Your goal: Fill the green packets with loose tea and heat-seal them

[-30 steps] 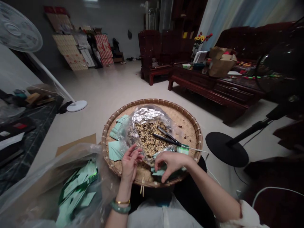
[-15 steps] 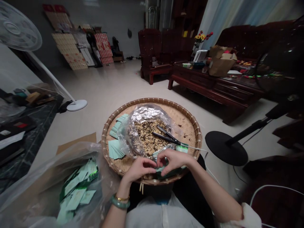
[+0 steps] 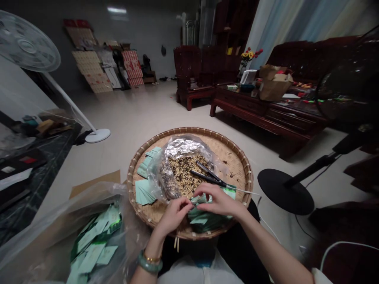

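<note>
My left hand (image 3: 177, 213) and my right hand (image 3: 213, 200) meet over the near side of a round bamboo tray (image 3: 248, 173). Their fingers are closed on a small light-green packet, mostly hidden between the fingertips. Under my right hand lies a pile of green packets (image 3: 204, 220). Just beyond my hands, an open plastic bag with foil lining (image 3: 182, 146) holds a loose mix of pale grains and dark shreds (image 3: 183, 173). A black hair straightener (image 3: 209, 178), its plates apart, rests across this mix. Fanned stacks of light-green packets (image 3: 144, 192) lie at the tray's left.
At the lower left, a large clear plastic bag (image 3: 130, 221) contains several green packets (image 3: 96, 252). A white cord (image 3: 245, 192) runs right from the straightener. A white fan (image 3: 97, 135) stands left, a black fan base (image 3: 286, 189) right, and a dark wooden table (image 3: 251, 110) behind.
The view has tilted slightly upward. My right hand has lifted a little off the green pile, showing more of it. Both hands' fingertips have come together at the packet.
</note>
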{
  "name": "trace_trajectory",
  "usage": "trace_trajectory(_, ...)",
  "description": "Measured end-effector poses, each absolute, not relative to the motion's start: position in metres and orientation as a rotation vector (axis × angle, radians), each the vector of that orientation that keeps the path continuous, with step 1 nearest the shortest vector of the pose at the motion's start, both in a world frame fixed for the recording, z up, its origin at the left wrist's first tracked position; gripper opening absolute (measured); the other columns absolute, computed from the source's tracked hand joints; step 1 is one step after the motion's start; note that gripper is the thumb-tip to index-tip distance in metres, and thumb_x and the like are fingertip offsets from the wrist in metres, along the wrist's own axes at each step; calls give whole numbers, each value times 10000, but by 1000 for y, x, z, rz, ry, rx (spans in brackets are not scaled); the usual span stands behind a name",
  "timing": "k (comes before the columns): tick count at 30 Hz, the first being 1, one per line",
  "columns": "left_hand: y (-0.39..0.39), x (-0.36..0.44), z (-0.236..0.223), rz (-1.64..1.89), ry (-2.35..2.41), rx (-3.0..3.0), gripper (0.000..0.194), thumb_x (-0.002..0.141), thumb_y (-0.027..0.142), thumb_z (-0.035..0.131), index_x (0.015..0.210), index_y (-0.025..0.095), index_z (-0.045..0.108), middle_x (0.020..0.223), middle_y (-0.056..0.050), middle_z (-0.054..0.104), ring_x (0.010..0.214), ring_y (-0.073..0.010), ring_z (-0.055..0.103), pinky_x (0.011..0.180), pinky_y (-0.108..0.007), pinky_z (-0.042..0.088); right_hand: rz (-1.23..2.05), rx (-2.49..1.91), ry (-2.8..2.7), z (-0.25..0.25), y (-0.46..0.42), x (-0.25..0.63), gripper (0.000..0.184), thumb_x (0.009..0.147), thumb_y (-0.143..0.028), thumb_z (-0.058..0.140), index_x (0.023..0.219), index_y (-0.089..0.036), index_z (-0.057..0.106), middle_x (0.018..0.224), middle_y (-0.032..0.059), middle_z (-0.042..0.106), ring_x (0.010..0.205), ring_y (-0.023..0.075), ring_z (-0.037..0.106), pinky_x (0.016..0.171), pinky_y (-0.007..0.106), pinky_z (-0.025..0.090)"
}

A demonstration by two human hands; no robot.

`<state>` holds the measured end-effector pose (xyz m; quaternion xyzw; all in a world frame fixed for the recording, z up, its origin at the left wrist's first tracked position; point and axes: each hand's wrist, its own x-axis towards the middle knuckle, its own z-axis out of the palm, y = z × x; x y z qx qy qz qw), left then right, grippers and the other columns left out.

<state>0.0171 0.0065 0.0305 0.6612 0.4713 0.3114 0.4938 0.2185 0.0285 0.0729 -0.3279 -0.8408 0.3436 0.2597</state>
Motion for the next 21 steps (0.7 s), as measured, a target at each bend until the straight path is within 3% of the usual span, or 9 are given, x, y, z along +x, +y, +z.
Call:
trace_trajectory(3,11,20,42,798,1103,1391,207,753,337,584,714,137,621,610,19,554,547,-106,477,529,-214,383,585,-711,-2410,89,22,211,218,856,-219,559,1067,-189,606,1061,86,626,1002,193,509,858,344,444)
trace_trajectory(8,16,21,60,839,1028,1071,305,671,417,679,674,124,594,579,26,556,440,-65,466,443,-184,362,207,-646,-2616,99,22,201,247,893,-184,476,1117,-168,578,1020,101,628,988,214,486,831,356,467)
trace_trajectory(12,17,22,62,886,1002,920,368,629,455,722,648,125,561,489,40,530,381,-48,445,394,-163,329,-14,-659,-2650,102,25,200,139,897,-175,480,906,-145,616,829,81,608,950,210,503,809,352,475)
trace_trajectory(14,18,23,62,927,1024,898,389,618,474,725,626,135,534,456,48,514,362,-48,438,376,-159,319,-124,-570,-2662,103,23,199,172,898,-156,478,788,-149,609,795,69,605,956,212,505,815,352,469)
trace_trajectory(21,13,31,64,975,1184,1065,346,627,462,679,629,169,494,416,76,471,328,-64,416,356,-183,327,-304,-379,-2763,104,17,193,275,930,-148,388,736,-158,581,694,47,603,692,160,501,603,290,419)
